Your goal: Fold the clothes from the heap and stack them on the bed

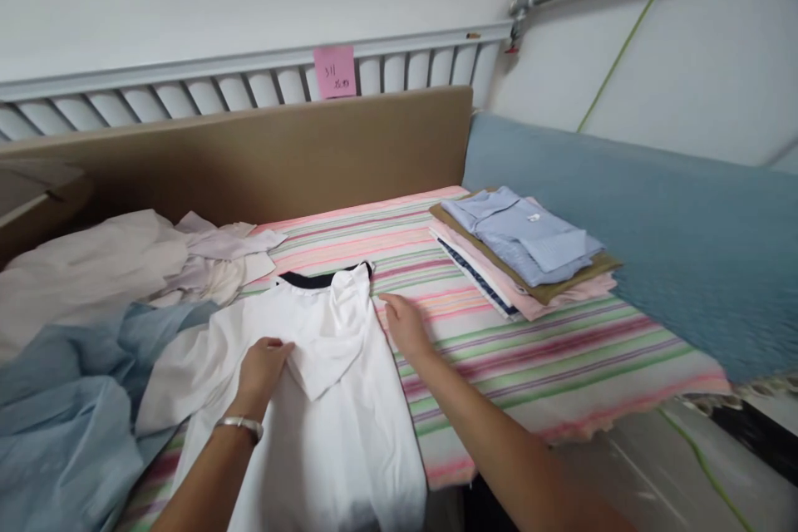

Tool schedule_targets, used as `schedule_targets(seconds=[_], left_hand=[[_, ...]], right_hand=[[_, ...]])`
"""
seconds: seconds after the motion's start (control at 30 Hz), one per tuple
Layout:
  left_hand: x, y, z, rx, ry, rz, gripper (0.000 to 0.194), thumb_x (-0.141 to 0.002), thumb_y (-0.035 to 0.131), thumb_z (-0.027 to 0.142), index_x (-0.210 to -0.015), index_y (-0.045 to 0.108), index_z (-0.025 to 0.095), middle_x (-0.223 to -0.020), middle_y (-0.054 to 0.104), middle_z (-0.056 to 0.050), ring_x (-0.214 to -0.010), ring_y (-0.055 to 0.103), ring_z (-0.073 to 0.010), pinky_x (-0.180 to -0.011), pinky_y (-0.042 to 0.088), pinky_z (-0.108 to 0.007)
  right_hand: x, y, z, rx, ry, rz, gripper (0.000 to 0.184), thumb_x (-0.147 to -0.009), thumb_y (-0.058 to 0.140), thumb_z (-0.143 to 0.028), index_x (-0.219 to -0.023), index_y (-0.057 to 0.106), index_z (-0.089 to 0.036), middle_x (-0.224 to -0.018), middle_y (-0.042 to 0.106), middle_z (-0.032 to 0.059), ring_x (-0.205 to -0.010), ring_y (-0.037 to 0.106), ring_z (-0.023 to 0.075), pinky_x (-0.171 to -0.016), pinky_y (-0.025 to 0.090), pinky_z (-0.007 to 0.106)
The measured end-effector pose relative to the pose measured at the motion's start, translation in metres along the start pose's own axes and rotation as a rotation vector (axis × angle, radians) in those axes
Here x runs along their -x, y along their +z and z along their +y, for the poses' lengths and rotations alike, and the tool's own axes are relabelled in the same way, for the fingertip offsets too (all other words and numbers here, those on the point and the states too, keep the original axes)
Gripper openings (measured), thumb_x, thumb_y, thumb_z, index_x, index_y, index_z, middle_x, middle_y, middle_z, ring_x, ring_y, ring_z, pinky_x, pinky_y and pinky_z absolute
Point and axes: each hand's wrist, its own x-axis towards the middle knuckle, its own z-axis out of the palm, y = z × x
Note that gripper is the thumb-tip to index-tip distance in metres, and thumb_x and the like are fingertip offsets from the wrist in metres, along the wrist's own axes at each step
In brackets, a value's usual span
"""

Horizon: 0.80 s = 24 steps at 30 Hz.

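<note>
A white shirt (312, 440) with a black neckband (317, 278) lies spread in front of me. Its right-hand sleeve (327, 357) is folded inward across the body, while the left-hand sleeve stretches out to the side. My left hand (263, 370), with a silver bracelet on the wrist, is closed on the shirt's fabric beside the folded sleeve's edge; its fingertips are partly hidden. Just off the shirt's right edge, my right hand (406, 326) is held with a finger stretched toward the shoulder and nothing visible in it. Some of its fingers cannot be seen.
A stack of folded clothes, a light blue shirt (529, 233) on top, sits on the striped cloth (536, 362). Loose pale garments (105, 258) and a blue garment (68, 424) lie left. A brown board (280, 154) and a blue padded side (623, 216) border the surface.
</note>
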Motion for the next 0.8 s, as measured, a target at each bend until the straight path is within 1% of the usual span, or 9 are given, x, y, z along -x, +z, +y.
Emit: schedule_targets(seconds=[0.07, 0.17, 0.3, 0.43, 0.6, 0.63, 0.7, 0.77, 0.8], left_hand=[[0.004, -0.003, -0.001, 0.039, 0.015, -0.007, 0.023, -0.053, 0.067, 0.039, -0.064, 0.059, 0.02, -0.05, 0.057, 0.0, -0.052, 0.056, -0.0192, -0.048, 0.038, -0.028], [0.024, -0.008, -0.003, 0.21, -0.03, -0.05, 0.023, -0.055, 0.066, 0.039, -0.061, 0.054, 0.02, -0.049, 0.053, 0.003, -0.044, 0.048, -0.0131, -0.044, 0.034, -0.025], [0.05, -0.011, -0.007, 0.425, -0.173, -0.144, 0.026, -0.057, 0.066, 0.037, -0.058, 0.047, 0.019, -0.048, 0.049, 0.007, -0.039, 0.04, -0.0068, -0.041, 0.03, -0.02], [0.056, -0.01, -0.013, 0.46, -0.234, -0.133, 0.025, -0.056, 0.065, 0.035, -0.056, 0.045, 0.019, -0.045, 0.047, 0.008, -0.037, 0.037, -0.0058, -0.039, 0.027, -0.019], [0.058, -0.017, -0.019, 0.393, -0.225, -0.181, 0.023, -0.059, 0.061, 0.034, -0.058, 0.043, 0.02, -0.047, 0.046, 0.007, -0.037, 0.039, -0.0071, -0.038, 0.028, -0.021], [0.059, -0.019, -0.021, 0.319, -0.193, -0.162, 0.02, -0.062, 0.059, 0.034, -0.061, 0.045, 0.02, -0.049, 0.048, 0.006, -0.038, 0.041, -0.0084, -0.039, 0.03, -0.022], [0.065, -0.022, -0.026, 0.072, -0.045, -0.019, 0.019, -0.066, 0.056, 0.034, -0.079, 0.053, 0.019, -0.065, 0.058, 0.0, -0.047, 0.052, -0.0138, -0.044, 0.039, -0.027], [0.075, -0.021, -0.03, -0.22, 0.249, 0.136, 0.038, -0.071, 0.053, 0.032, -0.107, 0.053, 0.018, -0.097, 0.064, -0.01, -0.076, 0.063, -0.0228, -0.062, 0.05, -0.036], [0.081, -0.019, -0.031, -0.35, 0.438, 0.143, 0.046, -0.074, 0.052, 0.028, -0.119, 0.048, 0.019, -0.114, 0.06, -0.013, -0.096, 0.061, -0.0262, -0.075, 0.05, -0.041]], right_hand=[[-0.02, 0.013, -0.006, 0.131, -0.072, -0.088, 0.041, -0.085, 0.035, -0.012, -0.117, 0.059, -0.015, -0.12, 0.062, 0.0089, -0.113, 0.054, 0.0157, -0.101, 0.039, 0.03], [-0.045, 0.036, -0.009, 0.322, -0.186, -0.178, 0.045, -0.088, 0.034, -0.014, -0.13, 0.049, -0.011, -0.137, 0.048, 0.0112, -0.128, 0.04, 0.0163, -0.109, 0.029, 0.03], [-0.055, 0.058, 0.002, 0.508, -0.185, -0.251, 0.048, -0.091, 0.037, -0.024, -0.138, 0.039, -0.013, -0.146, 0.036, 0.0093, -0.136, 0.028, 0.0196, -0.112, 0.021, 0.039], [-0.052, 0.062, 0.011, 0.579, -0.187, -0.284, 0.048, -0.093, 0.033, -0.029, -0.14, 0.036, -0.017, -0.148, 0.032, 0.006, -0.137, 0.026, 0.0191, -0.112, 0.019, 0.039], [-0.051, 0.062, 0.011, 0.607, -0.177, -0.278, 0.048, -0.093, 0.033, -0.03, -0.139, 0.037, -0.017, -0.148, 0.032, 0.0057, -0.137, 0.025, 0.0201, -0.112, 0.018, 0.039], [-0.05, 0.063, 0.011, 0.611, -0.177, -0.273, 0.048, -0.093, 0.033, -0.03, -0.139, 0.037, -0.017, -0.148, 0.032, 0.0059, -0.137, 0.025, 0.0204, -0.112, 0.018, 0.039], [-0.05, 0.064, 0.011, 0.62, -0.18, -0.269, 0.048, -0.093, 0.033, -0.03, -0.139, 0.038, -0.017, -0.148, 0.032, 0.0063, -0.137, 0.025, 0.0205, -0.112, 0.018, 0.039], [-0.049, 0.065, 0.011, 0.626, -0.187, -0.266, 0.048, -0.094, 0.032, -0.031, -0.139, 0.038, -0.017, -0.148, 0.033, 0.0067, -0.137, 0.025, 0.0202, -0.111, 0.017, 0.039], [-0.049, 0.065, 0.012, 0.627, -0.19, -0.265, 0.048, -0.094, 0.032, -0.031, -0.139, 0.038, -0.017, -0.148, 0.033, 0.0067, -0.137, 0.025, 0.0201, -0.111, 0.017, 0.039]])
